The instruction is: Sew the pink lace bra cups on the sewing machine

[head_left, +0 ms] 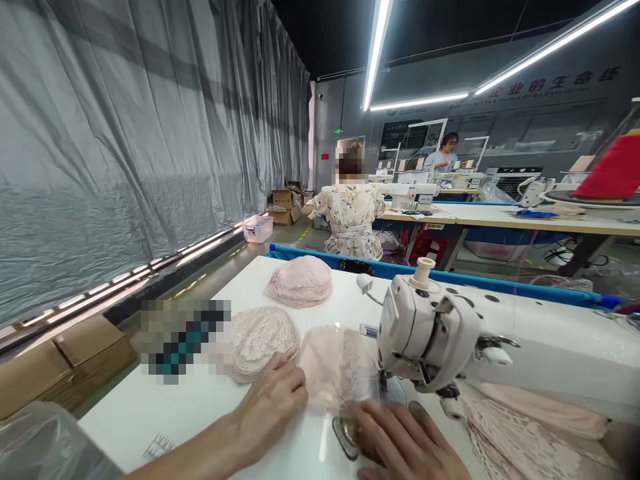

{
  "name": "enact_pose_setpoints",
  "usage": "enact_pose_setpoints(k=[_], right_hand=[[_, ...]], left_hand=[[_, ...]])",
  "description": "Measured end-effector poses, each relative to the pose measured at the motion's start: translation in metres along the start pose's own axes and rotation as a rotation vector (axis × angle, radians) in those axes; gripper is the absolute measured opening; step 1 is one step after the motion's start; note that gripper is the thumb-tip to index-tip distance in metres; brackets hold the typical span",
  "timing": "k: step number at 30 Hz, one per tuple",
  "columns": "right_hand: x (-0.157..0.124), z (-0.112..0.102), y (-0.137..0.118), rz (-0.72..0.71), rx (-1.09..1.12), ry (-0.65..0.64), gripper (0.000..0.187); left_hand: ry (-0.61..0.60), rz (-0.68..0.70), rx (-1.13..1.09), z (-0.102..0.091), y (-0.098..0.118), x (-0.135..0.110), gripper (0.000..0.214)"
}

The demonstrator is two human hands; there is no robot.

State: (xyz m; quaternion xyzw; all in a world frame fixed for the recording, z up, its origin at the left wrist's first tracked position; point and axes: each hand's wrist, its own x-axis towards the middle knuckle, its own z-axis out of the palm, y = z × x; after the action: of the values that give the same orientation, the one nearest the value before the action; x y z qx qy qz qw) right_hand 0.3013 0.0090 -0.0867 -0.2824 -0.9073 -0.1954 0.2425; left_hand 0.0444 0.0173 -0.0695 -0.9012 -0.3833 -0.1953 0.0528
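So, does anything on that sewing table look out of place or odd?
Nothing visibly spilled or damaged stands out. Only a pixelated patch, left of the lace stack by the person's left hand, looks odd: its blocks hide whatever is there, so I can't tell what it is.

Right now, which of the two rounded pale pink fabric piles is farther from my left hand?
The back pile, toward the far edge of the white table; the front pile lies right by your left hand.
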Motion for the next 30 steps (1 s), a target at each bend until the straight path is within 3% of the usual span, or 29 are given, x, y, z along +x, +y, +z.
enact_pose_setpoints(k=[2, 4, 8, 9, 13, 17, 20, 25, 30], right_hand=[[0.021, -0.001, -0.016, 0.103, 0.254, 0.042, 0.034], [0.033, -0.007, -0.031, 0.275, 0.600, -0.238, 0.022], [0.033, -0.039, -0.046, 0.443, 0.910, -0.560, 0.007], [0.031, -0.050, -0.047, 0.490, 1.003, -0.637, 0.004], [0.019, -0.084, -0.056, 0.628, 1.433, -0.879, 0.019], [-0.008, -0.099, -0.072, 0.772, 1.679, -0.934, 0.017], [-0.033, -0.101, -0.089, 0.844, 1.741, -0.932, 0.022], [-0.060, -0.102, -0.117, 0.857, 1.798, -0.924, 0.037], [-0.080, -0.103, -0.140, 0.886, 1.629, -0.859, 0.022]], left_hand=[[0.000, 0.024, -0.050, -0.003, 0.013, -0.010, 0.024], [-0.061, -0.007, -0.209, -0.014, 0.031, -0.019, 0.019], [-0.295, -0.407, -0.706, -0.045, 0.062, -0.046, 0.015], [-0.345, -0.491, -0.816, -0.050, 0.068, -0.054, 0.022], [-0.413, -0.665, -1.264, -0.049, 0.090, -0.082, 0.046], [-0.391, -0.817, -1.724, -0.039, 0.110, -0.100, 0.049], [-0.423, -0.881, -1.919, -0.034, 0.120, -0.109, 0.046], [-0.584, -0.922, -1.903, -0.030, 0.128, -0.118, 0.045], [-0.723, -0.868, -1.785, -0.028, 0.134, -0.116, 0.046]])
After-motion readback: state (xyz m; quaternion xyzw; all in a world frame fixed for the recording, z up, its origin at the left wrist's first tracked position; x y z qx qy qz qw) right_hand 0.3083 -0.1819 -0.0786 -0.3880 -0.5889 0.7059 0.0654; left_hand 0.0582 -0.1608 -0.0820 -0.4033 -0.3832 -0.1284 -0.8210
